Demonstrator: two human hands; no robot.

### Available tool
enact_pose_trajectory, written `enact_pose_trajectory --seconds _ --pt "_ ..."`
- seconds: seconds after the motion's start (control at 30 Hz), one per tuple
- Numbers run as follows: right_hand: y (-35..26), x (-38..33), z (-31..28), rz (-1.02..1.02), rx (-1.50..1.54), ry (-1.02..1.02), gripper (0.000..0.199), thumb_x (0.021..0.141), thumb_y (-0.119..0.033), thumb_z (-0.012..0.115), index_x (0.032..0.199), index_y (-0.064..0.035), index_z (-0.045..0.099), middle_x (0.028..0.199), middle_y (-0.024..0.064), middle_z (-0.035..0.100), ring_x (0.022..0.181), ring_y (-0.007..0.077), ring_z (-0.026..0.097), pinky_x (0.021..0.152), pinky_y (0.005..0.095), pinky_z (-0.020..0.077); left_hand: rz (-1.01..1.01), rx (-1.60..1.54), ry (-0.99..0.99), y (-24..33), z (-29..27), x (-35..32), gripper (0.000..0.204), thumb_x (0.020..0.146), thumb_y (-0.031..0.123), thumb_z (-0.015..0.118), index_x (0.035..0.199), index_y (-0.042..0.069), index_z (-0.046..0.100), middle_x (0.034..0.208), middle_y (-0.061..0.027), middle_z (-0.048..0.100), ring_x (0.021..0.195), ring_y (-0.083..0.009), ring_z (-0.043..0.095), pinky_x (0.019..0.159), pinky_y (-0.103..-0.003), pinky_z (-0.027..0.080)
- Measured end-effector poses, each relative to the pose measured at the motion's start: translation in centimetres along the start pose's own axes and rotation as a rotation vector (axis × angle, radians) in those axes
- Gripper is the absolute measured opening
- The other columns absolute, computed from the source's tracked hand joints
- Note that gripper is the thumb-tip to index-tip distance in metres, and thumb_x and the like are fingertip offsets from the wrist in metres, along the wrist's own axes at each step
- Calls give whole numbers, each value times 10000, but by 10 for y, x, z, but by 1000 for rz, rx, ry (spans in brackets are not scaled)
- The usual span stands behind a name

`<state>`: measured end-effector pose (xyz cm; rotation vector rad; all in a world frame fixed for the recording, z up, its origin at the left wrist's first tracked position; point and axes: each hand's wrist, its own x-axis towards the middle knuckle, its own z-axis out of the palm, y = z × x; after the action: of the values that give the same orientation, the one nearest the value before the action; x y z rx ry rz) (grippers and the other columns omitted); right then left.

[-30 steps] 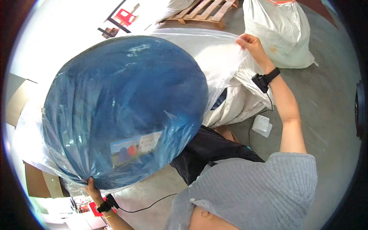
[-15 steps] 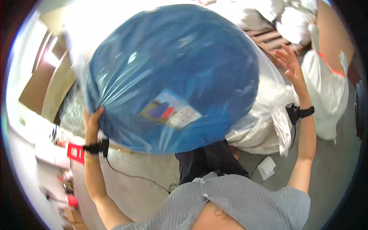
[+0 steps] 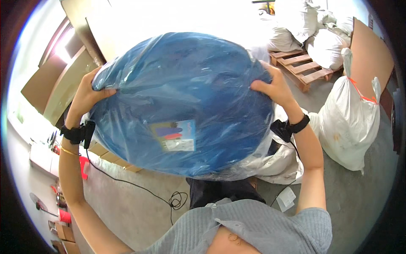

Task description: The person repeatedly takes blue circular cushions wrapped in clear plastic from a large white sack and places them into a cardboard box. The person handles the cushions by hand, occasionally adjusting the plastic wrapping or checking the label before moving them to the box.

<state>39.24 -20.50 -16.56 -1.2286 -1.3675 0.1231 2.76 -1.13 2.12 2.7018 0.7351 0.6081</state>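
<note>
A big, rounded blue package (image 3: 220, 110) in clear plastic is held up in front of my body. A printed card (image 3: 175, 135) with a coloured picture shows through the wrap on its lower part. My left hand (image 3: 95, 91) grips its upper left edge, thumb on the near face. At the upper right edge my right hand (image 3: 272, 86) has its thumb on the near face too. The fingers of both hands go behind the package and are partly hidden. Black straps with small devices sit on both wrists.
White sacks (image 3: 327, 46) are piled around a wooden pallet (image 3: 300, 67) at the far right. A tied white sack (image 3: 351, 120) stands on the floor nearer, beside a brown board (image 3: 370, 57). A black cable (image 3: 139, 186) trails across the floor at lower left.
My right hand was raised open, apart from the package, and has taken hold of its right edge. My left hand has moved up and left. The package now looks flatter and lower at its top.
</note>
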Motion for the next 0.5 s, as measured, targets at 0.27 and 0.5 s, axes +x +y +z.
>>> enact_pose_trajectory --seconds 0.27,0.5 --pt "69 -29 -28 60 -191 406 395 913 -332 428 755 20 512 694 -15 431 680 92 368 611 248 341 18 3 -134 -46 -5 -44 790 598 303 781 1215 -42 431 1142 -97 515 1087 -178 450 940 -275 322" --pt "76 -34 -37 260 256 473 570 929 -462 333 968 54 573 970 64 561 835 136 489 771 281 395 -123 -450 134 -111 65 -90 578 750 294 692 1173 -31 469 1056 -40 546 961 -111 482 859 -266 394"
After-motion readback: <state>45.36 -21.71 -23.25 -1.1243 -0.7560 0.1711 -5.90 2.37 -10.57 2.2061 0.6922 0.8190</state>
